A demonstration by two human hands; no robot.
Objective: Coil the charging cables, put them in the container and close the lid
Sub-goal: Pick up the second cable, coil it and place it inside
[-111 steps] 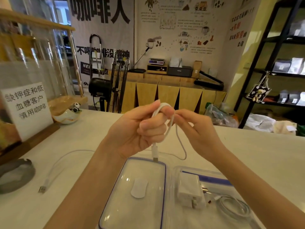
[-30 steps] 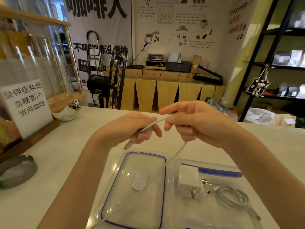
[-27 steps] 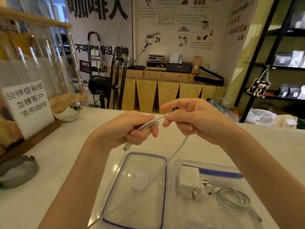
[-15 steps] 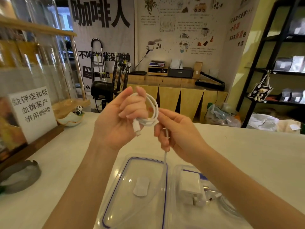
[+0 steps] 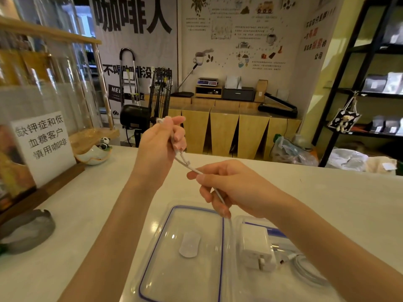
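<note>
The table [image 5: 91, 205] is bare to the left of the lid [image 5: 185, 251], so room is left there for a hand. Further left of the lid, the way is blocked by a grey dish [image 5: 26, 229], a white sign [image 5: 43, 147] and a small bowl [image 5: 93, 153]. Right beside the lid, on its right, the space is filled by the container [image 5: 244, 221], with a white charger [image 5: 257, 249] and a coiled cable [image 5: 307, 271] seen in it. Behind the lid, open table is seen.
</note>
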